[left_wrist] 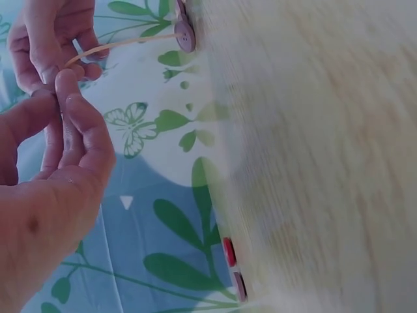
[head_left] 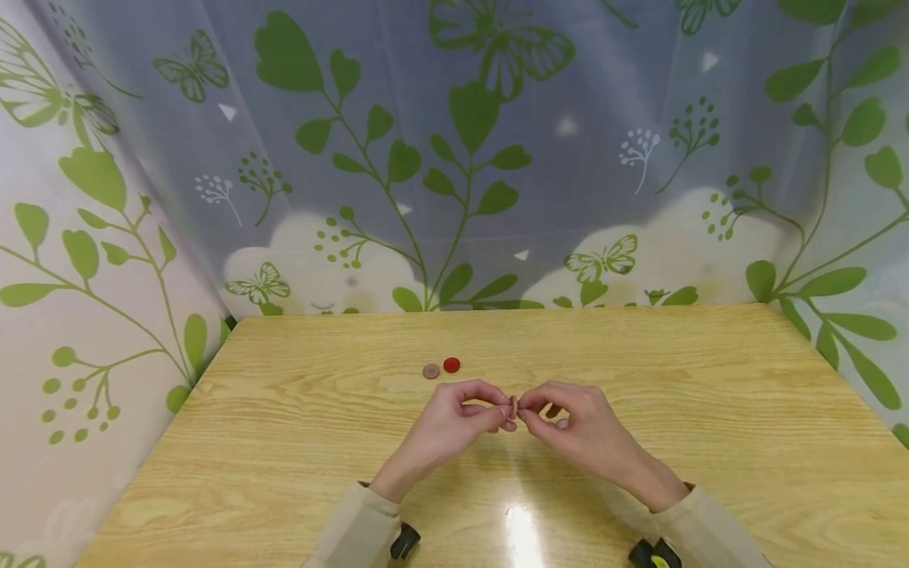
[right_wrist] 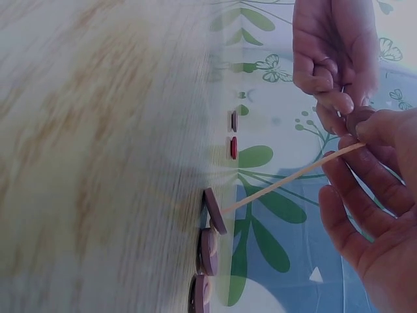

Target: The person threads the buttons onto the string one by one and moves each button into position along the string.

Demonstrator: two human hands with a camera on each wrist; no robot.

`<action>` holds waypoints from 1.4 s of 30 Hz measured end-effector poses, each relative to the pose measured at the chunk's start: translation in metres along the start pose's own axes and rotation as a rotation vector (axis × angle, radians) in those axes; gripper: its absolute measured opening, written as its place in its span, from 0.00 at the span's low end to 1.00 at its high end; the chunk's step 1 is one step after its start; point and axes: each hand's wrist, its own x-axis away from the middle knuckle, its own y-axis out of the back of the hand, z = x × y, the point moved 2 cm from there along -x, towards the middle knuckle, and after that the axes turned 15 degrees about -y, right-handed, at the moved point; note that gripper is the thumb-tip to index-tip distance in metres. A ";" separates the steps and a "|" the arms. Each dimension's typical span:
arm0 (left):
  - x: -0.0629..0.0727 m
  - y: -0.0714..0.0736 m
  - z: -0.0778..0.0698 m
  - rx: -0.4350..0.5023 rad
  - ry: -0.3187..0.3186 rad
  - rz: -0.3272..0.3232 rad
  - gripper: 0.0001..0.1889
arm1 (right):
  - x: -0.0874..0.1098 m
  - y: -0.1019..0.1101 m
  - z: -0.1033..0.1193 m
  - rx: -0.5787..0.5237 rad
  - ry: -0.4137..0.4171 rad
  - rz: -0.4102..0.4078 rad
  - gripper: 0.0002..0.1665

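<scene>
My left hand [head_left: 454,422] pinches a brown button [head_left: 514,408], held on edge above the table. Facing it, my right hand [head_left: 585,430] pinches a pale cord [right_wrist: 293,177] between thumb and forefinger, with its fingertips right at the button. Whether the cord's end passes through that button is hidden by the fingers. From the right hand the cord runs down to a brown button [right_wrist: 214,212] threaded on it. More brown buttons [right_wrist: 208,252] follow in a row, low by the tabletop. In the left wrist view the cord [left_wrist: 124,44] leads to a threaded button [left_wrist: 186,37].
Beyond my left hand, a red button [head_left: 451,364] and a mauve-brown button [head_left: 431,371] lie side by side on the wooden table [head_left: 319,442]. A curtain [head_left: 604,142] printed with leaves and butterflies hangs behind the table and along both sides.
</scene>
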 end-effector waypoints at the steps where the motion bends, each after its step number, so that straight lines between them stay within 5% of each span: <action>1: 0.000 0.000 0.000 -0.020 -0.007 0.008 0.07 | 0.000 0.000 0.000 0.001 0.002 -0.001 0.13; 9: 0.001 0.000 -0.003 -0.152 -0.092 0.049 0.05 | 0.000 0.001 0.001 0.003 -0.010 -0.003 0.11; 42: 0.000 -0.001 -0.003 -0.163 -0.102 0.075 0.06 | -0.001 0.004 0.001 -0.010 -0.104 0.038 0.16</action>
